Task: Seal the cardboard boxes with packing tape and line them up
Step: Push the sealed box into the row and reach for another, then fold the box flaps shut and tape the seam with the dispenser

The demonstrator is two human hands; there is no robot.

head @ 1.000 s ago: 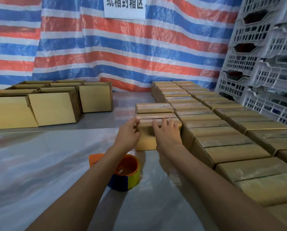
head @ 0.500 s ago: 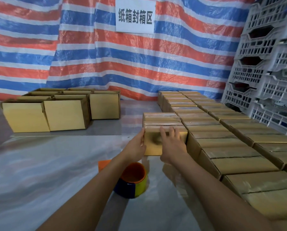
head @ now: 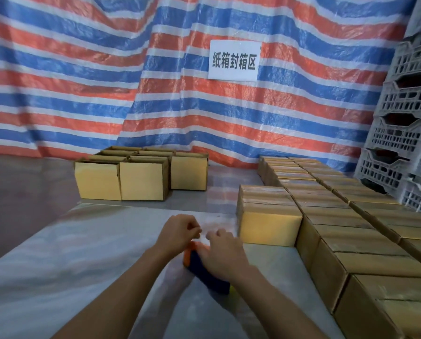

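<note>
- Presently, right hand (head: 225, 250): fingers curled over the tape roll (head: 209, 277), gripping it on the table (head: 57, 265).
- Left hand (head: 180, 231): fingers bent at the roll's far rim; blur hides any pinch.
- Method: I find the free end before lifting.
- Sealed boxes (head: 268, 226): just right, rows touching.
- Open boxes (head: 121, 179): far left, with reaching room between.
</note>
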